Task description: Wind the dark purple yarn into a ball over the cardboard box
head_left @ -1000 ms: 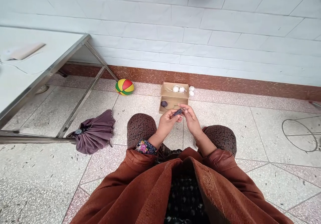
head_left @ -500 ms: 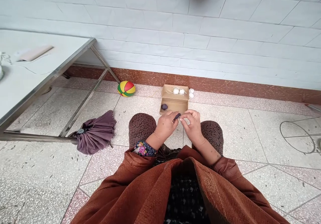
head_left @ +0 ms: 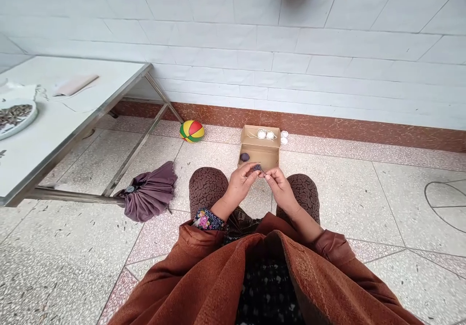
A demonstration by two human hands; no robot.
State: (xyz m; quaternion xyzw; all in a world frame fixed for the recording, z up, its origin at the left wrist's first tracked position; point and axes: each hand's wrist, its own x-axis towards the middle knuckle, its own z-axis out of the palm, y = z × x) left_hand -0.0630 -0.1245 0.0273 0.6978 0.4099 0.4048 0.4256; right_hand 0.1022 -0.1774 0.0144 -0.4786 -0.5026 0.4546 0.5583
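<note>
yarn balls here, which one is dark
The dark ball at left in the near half of the box; the white balls are in its far half or outside it.

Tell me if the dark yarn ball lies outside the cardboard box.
No, the dark yarn ball lies inside the open cardboard box.

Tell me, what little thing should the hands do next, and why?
Maybe the right hand should gently pull the thin dark line it seems to pinch (strand or tool, too small to tell), because the left hand holds the small dark piece beside it.
</note>
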